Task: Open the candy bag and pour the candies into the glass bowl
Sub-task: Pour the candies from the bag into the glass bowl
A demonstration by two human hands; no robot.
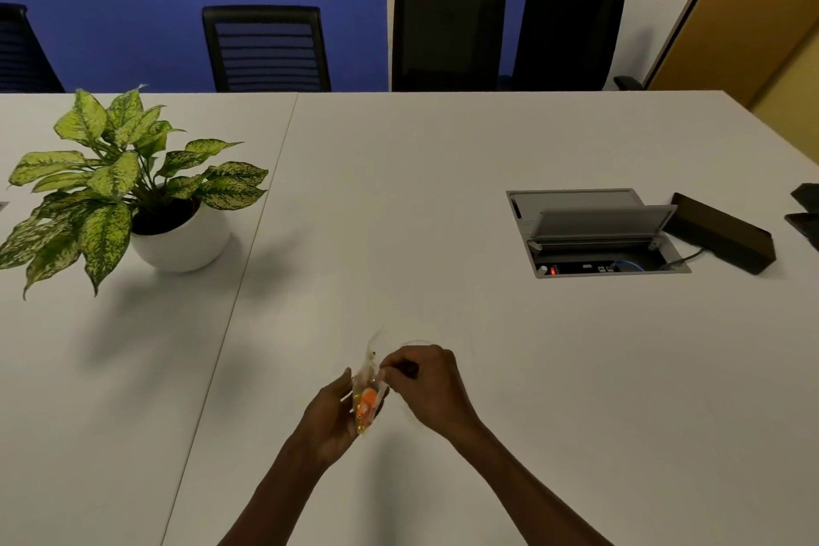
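A small clear candy bag (367, 395) with orange and yellow candies is held upright above the white table, near its front middle. My left hand (330, 412) cups the bag's lower part from the left. My right hand (427, 381) pinches the bag's upper edge from the right. The glass bowl (419, 344) is barely visible as a faint clear rim just behind my right hand; most of it is hidden or too transparent to make out.
A potted plant in a white pot (177, 244) stands at the left. An open cable box (594, 235) is set into the table (399, 213) at the right, with a dark box (722, 231) beside it. Black chairs (447, 35) line the far edge.
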